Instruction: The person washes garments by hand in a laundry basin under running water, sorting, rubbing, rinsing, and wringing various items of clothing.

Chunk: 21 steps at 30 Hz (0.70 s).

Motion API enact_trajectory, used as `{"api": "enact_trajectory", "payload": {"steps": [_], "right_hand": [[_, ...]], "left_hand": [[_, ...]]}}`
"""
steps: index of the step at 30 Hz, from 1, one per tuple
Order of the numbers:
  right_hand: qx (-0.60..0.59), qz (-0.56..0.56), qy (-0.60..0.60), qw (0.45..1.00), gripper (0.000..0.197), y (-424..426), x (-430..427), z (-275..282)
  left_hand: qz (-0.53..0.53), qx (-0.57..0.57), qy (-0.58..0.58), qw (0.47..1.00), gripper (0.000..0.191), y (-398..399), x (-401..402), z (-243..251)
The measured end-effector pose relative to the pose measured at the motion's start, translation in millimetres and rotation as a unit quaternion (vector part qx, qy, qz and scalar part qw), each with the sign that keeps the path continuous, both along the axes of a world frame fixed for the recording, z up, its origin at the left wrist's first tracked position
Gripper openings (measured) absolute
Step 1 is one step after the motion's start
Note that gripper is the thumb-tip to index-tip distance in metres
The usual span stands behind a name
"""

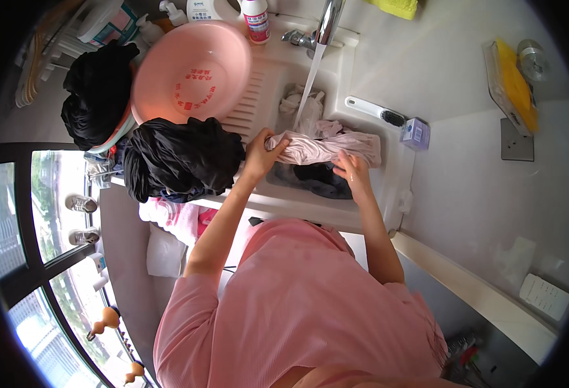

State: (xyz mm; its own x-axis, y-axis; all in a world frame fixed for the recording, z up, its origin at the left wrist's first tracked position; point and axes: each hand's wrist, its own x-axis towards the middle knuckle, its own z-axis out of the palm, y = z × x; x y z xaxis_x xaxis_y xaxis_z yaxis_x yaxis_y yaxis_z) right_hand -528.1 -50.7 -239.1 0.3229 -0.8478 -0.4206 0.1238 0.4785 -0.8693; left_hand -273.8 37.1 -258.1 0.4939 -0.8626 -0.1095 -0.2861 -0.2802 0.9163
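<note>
A pale pink wet garment (308,149) stretches across the laundry sink (391,160). My left hand (261,154) grips its left end, thumb on top. Beside the garment's lower edge, my right hand (354,175) has its fingers apart; whether the fingertips touch the fabric is hard to tell. Water runs from the chrome faucet (330,22) into the basin behind the garment, onto whitish wet cloth (303,104). Dark clothing (325,180) lies in the basin, nearer to me and partly hidden by the garment and my right hand.
A pink plastic basin (192,72) leans on the ribbed washboard (250,92). Black clothes (182,155) are heaped left of my left hand, with another black pile (97,94) behind. A scrub brush (374,109) and purple box (414,134) rest on the right rim. Bottles (256,22) stand at the back.
</note>
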Motion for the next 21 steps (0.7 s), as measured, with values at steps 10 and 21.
{"api": "enact_trajectory", "payload": {"steps": [10,21], "right_hand": [[-0.566,0.193,0.478,0.643,0.042,17,53,-63],[-0.466,0.289,0.564,0.617,0.051,5,68,-139]], "left_hand": [[-0.176,0.055,-0.289,0.939,0.038,-3,-33,-109],[-0.116,0.134,-0.366,0.914,0.035,-31,-56,-134]]}}
